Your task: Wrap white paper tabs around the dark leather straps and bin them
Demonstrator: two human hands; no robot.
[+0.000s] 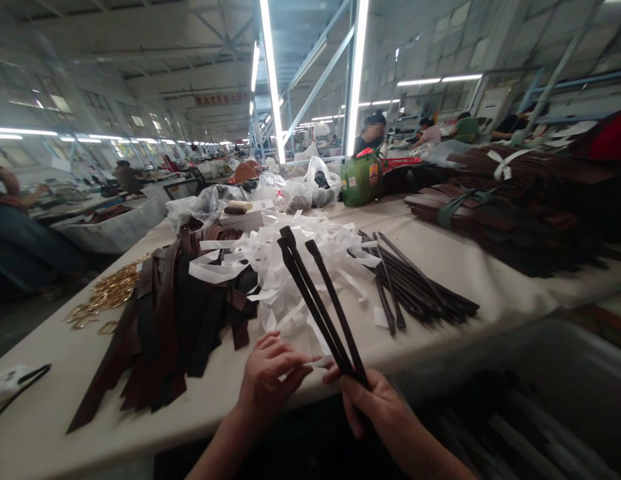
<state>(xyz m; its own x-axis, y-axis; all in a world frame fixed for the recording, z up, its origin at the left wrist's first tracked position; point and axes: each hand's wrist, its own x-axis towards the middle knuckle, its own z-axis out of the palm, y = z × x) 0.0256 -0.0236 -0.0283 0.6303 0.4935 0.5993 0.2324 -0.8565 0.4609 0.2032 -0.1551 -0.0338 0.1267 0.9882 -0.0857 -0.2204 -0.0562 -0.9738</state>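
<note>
My right hand [375,403] is wrapped round the lower part of three dark rolled straps [323,303] with flat, wider ends, which look like bag handles. They rise at a slant above the table's front edge. Close by on the left, my left hand [273,370] pinches a thin white strip [321,362] between thumb and fingers, and the strip reaches toward the right hand's fingertips. Behind the straps lies a tangled heap of white strips [290,267]. More dark rolled straps [415,283] lie in a bunch to the right of the heap.
Flat brown and black leather strips [163,320] cover the left of the cloth-covered table [35,420], beside gold metal rings [110,290]. Tied leather bundles [490,213] lie at right, a green bag [363,177] at back. A bin [555,393] stands below right. Other people work farther off.
</note>
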